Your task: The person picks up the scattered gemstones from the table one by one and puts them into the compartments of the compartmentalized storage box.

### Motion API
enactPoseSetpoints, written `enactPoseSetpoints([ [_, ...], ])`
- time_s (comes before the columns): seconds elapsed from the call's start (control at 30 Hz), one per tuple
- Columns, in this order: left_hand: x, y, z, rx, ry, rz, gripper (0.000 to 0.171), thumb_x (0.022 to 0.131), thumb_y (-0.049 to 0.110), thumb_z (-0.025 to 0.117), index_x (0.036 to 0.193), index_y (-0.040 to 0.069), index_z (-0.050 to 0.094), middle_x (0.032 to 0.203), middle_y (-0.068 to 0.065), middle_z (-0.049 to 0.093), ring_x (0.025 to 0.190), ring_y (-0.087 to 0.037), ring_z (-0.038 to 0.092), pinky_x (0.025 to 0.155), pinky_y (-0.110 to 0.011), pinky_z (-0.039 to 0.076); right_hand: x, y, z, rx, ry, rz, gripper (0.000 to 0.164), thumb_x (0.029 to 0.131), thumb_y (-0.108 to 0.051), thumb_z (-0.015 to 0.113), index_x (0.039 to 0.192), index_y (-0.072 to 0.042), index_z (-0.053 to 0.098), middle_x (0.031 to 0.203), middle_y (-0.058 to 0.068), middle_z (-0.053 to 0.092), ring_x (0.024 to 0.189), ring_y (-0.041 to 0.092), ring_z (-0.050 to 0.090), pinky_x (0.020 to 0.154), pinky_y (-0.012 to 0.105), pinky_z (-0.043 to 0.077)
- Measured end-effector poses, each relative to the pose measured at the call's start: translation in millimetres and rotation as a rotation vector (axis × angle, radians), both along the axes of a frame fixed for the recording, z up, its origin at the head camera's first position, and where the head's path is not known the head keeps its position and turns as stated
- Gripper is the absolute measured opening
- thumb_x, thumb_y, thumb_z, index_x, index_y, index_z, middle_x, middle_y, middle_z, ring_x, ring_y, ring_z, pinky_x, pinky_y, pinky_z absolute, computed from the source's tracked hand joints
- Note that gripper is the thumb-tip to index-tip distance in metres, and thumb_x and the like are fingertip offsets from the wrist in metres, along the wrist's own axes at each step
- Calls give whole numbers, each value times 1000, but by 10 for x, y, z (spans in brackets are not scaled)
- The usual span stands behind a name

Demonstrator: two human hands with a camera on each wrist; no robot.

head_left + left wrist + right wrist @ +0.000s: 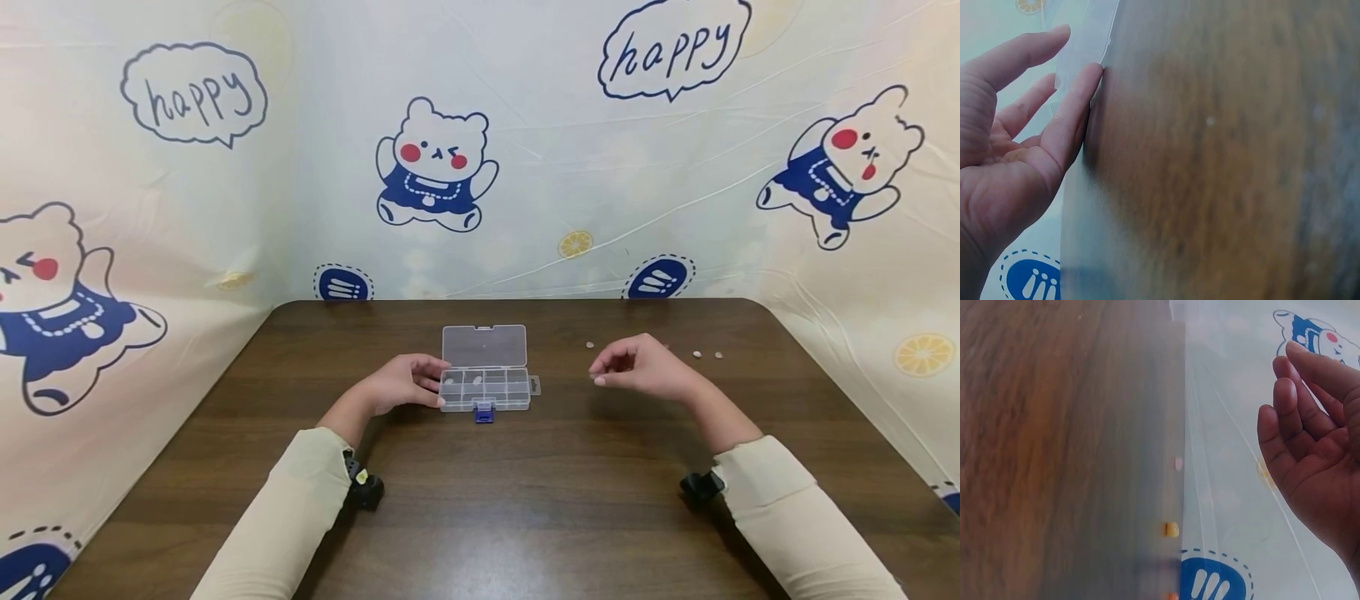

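Observation:
A clear plastic compartment box (pixel 506 400) stands on the table with its lid (pixel 484 346) raised at the back and a blue latch (pixel 484 415) at the front. Small pale pieces (pixel 477 380) lie in its left compartments. My left hand (pixel 401 385) holds the box's left end, thumb by the front corner and fingers further back. To the right of the box, over the table, is my right hand (pixel 637 367), its thumb and index fingertips brought close together. I cannot tell whether something small is between them.
Small pale pieces lie on the table around my right hand, one (pixel 589 344) behind its fingertips and others (pixel 697 354) beyond the wrist. A yellow piece (pixel 1172 529) shows in the right wrist view. The brown table (pixel 480 508) ends at a patterned cloth backdrop (pixel 540 167).

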State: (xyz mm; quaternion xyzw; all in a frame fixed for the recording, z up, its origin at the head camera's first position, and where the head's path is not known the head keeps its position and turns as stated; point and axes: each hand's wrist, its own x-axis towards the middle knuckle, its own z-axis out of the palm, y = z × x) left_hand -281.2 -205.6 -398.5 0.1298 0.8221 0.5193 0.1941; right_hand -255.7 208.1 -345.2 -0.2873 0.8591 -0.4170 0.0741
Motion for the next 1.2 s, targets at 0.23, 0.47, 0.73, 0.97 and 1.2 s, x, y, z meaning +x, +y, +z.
enactPoseSetpoints([
  [0.23, 11, -11, -4, 18, -2, -3, 66, 76, 0, 82, 135, -2, 52, 123, -21, 55, 108, -32, 59, 89, -36, 53, -161, -43, -123, -9, 18, 47, 8, 85, -12, 77, 93, -11, 75, 87, 1, 70, 77, 22, 59, 68, 28, 53],
  [0.47, 22, -8, 8, 10, -2, 3, 66, 75, 1, 83, 134, 0, 54, 121, -19, 56, 107, -30, 60, 89, -35, 53, -197, -185, -105, 25, 32, 72, 11, 85, -12, 77, 95, -7, 75, 87, 0, 70, 78, 21, 58, 69, 29, 52],
  [0.73, 15, -11, 1, 17, 0, -5, 66, 75, -1, 82, 135, -2, 53, 121, -21, 56, 108, -31, 60, 89, -36, 53, -273, -317, -53, 48, 71, 117, 11, 85, -15, 77, 94, -9, 75, 85, -3, 69, 77, 22, 58, 68, 32, 52],
  [0.97, 10, -7, -3, 9, 1, 1, 65, 75, 0, 82, 134, -1, 53, 121, -20, 56, 107, -30, 60, 89, -35, 53, -323, -402, 27, 58, 84, 133, 9, 84, -12, 77, 92, -10, 75, 85, -4, 70, 76, 21, 59, 69, 35, 54],
  [1.2, 2, 7, -3, 7, 2, 4, 64, 75, 0, 83, 133, 0, 54, 120, -18, 58, 106, -28, 61, 88, -35, 54, -358, -487, 143, 98, 89, 137, 8, 84, -11, 78, 91, -12, 76, 86, -3, 70, 77, 21, 59, 72, 35, 54],
])
